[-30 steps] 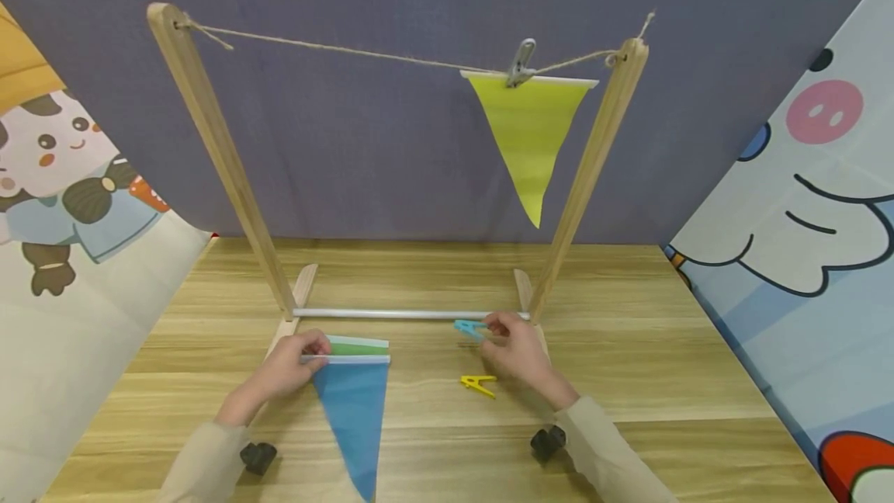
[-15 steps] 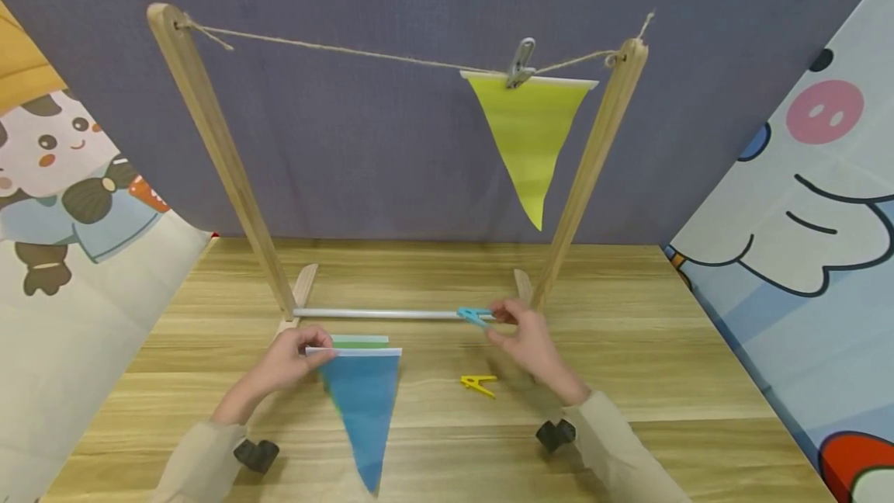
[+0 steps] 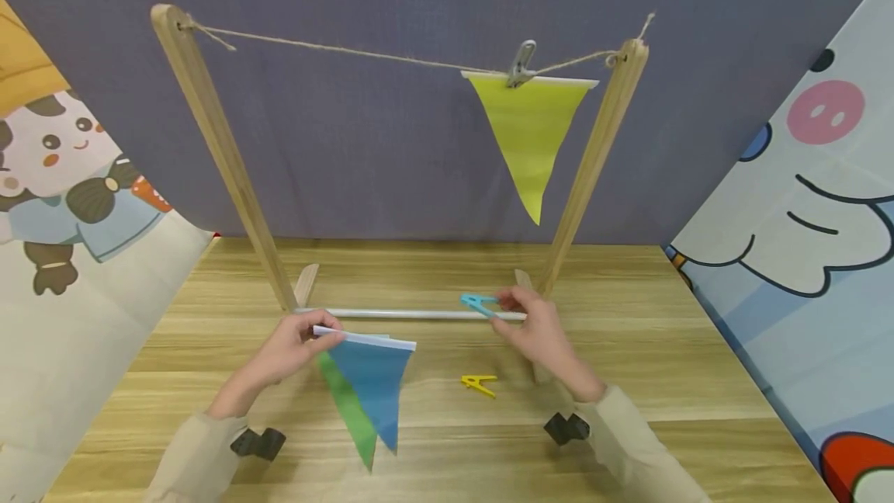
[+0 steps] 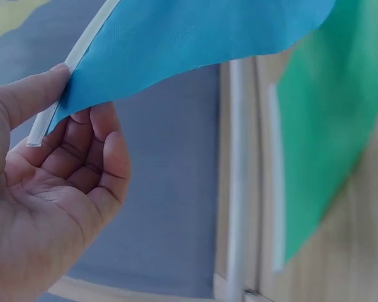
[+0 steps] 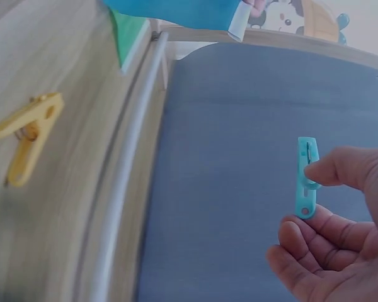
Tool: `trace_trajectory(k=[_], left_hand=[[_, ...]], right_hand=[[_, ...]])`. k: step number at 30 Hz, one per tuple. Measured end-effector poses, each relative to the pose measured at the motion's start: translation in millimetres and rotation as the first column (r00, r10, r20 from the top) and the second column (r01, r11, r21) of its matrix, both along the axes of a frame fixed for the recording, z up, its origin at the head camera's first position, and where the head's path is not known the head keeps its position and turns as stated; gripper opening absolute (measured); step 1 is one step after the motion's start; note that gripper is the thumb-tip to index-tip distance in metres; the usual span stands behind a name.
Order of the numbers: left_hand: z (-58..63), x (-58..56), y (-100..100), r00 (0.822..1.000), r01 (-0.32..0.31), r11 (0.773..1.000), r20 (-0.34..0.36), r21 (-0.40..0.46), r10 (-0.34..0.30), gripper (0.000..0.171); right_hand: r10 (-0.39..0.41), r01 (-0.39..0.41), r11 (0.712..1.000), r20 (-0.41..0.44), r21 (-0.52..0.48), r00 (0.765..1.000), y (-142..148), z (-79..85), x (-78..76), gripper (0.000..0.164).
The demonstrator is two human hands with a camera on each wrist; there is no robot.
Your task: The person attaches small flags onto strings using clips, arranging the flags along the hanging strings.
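My left hand [image 3: 293,349] pinches a blue triangular pennant [image 3: 373,371] by one end of its white top edge, thumb on one side and fingers behind. The pennant hangs in the air, its tip bent slightly. Below it a green pennant [image 3: 349,402] lies on the table, partly hidden by the blue one. In the right hand [image 3: 541,332], a light blue clothespin [image 5: 307,176] is held between thumb and fingers, above the white crossbar. A yellow clothespin [image 3: 478,384] lies on the table below that hand.
A wooden frame with a left post [image 3: 223,154] and a right post [image 3: 594,169] carries a twine line [image 3: 335,46]. A grey clip [image 3: 521,64] holds a yellow pennant [image 3: 534,130] on it. The white crossbar [image 3: 419,314] joins the posts low down.
My left hand has lifted the blue pennant off the green one, up and to the right, baring more green. My right hand has risen slightly and moved right with the light blue clothespin.
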State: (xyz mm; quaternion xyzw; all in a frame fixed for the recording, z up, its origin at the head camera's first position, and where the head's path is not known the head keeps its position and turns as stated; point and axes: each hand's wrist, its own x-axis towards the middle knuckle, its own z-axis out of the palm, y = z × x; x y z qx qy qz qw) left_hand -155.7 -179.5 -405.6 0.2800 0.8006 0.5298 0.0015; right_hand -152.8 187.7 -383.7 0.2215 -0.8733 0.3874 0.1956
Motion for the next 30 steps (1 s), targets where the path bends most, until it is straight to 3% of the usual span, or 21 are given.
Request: trace_trajectory(k=[10, 17, 23, 30], left_hand=[[31.8, -4.1, 16, 0.999, -0.043, 0.998, -0.021, 0.046, 0.044, 0.006], [43.4, -9.1, 22, 0.995, -0.099, 0.995, -0.013, 0.02, 0.1, 0.005], [53.6, -14.3, 27, 0.995, -0.096, 0.995, -0.028, 0.022, 0.097, 0.003], [71.1, -19.2, 35, 0.99, -0.141, 0.99, 0.014, 0.013, 0.141, 0.008]], right_hand=[[0.017, -0.017, 1.0, -0.029, 0.003, 0.999, 2, 28.4, 1.8, 0.029], [0.013, -0.013, 1.0, -0.048, 0.017, 0.999, 4, 40.9, 0.5, 0.029], [0.031, -0.031, 1.0, -0.116, 0.001, 0.993, 4, 51.2, -3.1, 0.028], [0.031, -0.03, 1.0, -0.17, 0.01, 0.985, 6, 66.0, -6.6, 0.029]])
